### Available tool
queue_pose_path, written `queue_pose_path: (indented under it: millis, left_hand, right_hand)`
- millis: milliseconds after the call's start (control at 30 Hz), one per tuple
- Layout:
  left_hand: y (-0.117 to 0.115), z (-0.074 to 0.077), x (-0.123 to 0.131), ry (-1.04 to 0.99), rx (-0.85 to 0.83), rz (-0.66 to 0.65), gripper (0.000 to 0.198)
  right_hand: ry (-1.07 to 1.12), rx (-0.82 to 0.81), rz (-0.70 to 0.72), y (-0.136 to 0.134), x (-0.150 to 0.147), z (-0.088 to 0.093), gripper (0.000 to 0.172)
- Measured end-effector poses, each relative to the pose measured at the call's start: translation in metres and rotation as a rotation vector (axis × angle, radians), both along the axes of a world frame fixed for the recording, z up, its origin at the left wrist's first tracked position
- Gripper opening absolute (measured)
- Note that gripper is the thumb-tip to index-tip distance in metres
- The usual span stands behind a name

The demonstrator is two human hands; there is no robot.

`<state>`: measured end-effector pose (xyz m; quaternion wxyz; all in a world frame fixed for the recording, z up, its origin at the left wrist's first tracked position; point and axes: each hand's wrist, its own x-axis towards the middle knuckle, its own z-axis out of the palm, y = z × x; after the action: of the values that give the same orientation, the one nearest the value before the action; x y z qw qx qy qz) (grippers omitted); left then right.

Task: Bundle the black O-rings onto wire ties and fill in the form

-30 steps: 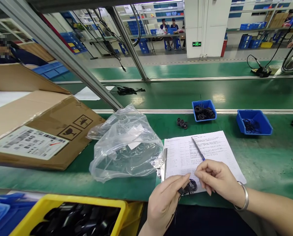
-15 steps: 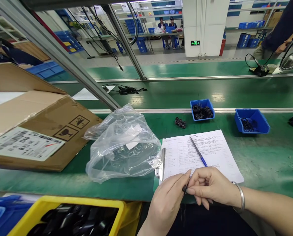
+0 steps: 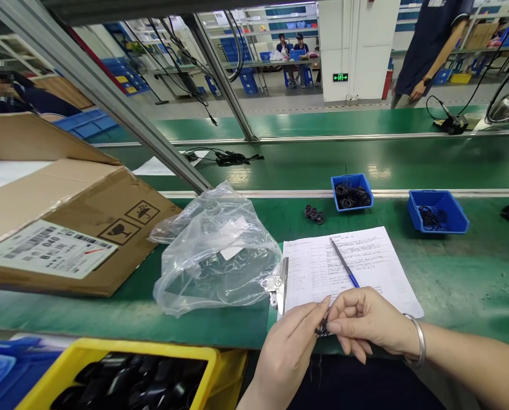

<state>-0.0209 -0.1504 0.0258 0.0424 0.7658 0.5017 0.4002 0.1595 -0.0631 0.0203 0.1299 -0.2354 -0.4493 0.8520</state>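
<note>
My left hand (image 3: 289, 347) and my right hand (image 3: 363, 322) meet at the front edge of the bench, over the near edge of a printed sheet. Between their fingertips is a small black coiled piece (image 3: 321, 328), held by both and partly covered. The printed sheet (image 3: 308, 273) lies under a metal clip (image 3: 280, 285), with a blue pen (image 3: 344, 262) across it. Behind the sheet are a small pile of black coils (image 3: 313, 214) and a blue bin (image 3: 352, 207) of black rings. A second blue bin (image 3: 455, 222) stands to the right.
A clear plastic bag (image 3: 216, 267) lies left of the clip, beside an open cardboard box (image 3: 87, 199). At the lower left stands a yellow crate (image 3: 147, 347) with black parts. A metal post (image 3: 130, 119) slants across the left. Other people are beyond the bench.
More of the black piece shows between my fingertips, now as several loops. My hands have barely moved. The person at the upper right has moved left, and the view has shifted slightly.
</note>
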Motion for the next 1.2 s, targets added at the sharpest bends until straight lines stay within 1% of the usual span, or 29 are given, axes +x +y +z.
queue_pose_path:
  millis: [100, 233, 333, 500, 600, 733, 833, 900, 967, 1067, 1200]
  left_hand:
    - [0.000, -0.001, -0.001, 0.024, -0.001, -0.010, 0.042]
    - [0.000, -0.005, -0.001, 0.048, 0.005, -0.029, 0.041]
    - [0.000, -0.006, 0.000, 0.038, 0.000, -0.035, 0.043]
    - [0.001, -0.001, 0.001, 0.013, 0.032, -0.023, 0.047]
    - [0.000, 0.000, 0.002, -0.039, 0.007, -0.028, 0.046]
    - [-0.002, 0.000, 0.001, -0.216, -0.053, -0.015, 0.043]
    - [0.000, 0.004, 0.001, -0.314, -0.105, -0.006, 0.033]
    - [0.002, 0.008, 0.001, -0.353, -0.136, -0.006, 0.027]
    - [0.003, 0.010, 0.002, -0.369, -0.151, 0.008, 0.024]
    - [0.003, 0.012, 0.002, -0.360, -0.173, 0.030, 0.024]
    - [0.000, 0.012, -0.001, -0.356, -0.209, 0.035, 0.029]
  right_hand:
    - [-0.012, 0.013, -0.003, -0.001, 0.000, 0.000, 0.040]
    - [0.014, -0.003, -0.001, 0.000, 0.000, -0.001, 0.036]
    - [0.055, -0.050, -0.003, 0.002, 0.001, -0.002, 0.033]
    - [0.062, -0.150, -0.029, 0.006, 0.001, -0.001, 0.034]
    - [0.048, -0.186, -0.047, 0.007, 0.001, 0.000, 0.034]
    - [0.016, -0.197, -0.107, 0.007, 0.000, -0.002, 0.037]
    - [-0.028, -0.166, -0.086, 0.005, -0.002, -0.004, 0.040]
    - [-0.043, -0.121, -0.062, 0.004, -0.003, -0.005, 0.043]
    - [-0.046, -0.072, -0.068, 0.003, -0.003, -0.006, 0.046]
    - [-0.054, -0.018, -0.088, 0.003, -0.003, -0.004, 0.049]
    - [-0.068, 0.021, -0.101, 0.003, -0.004, -0.003, 0.049]
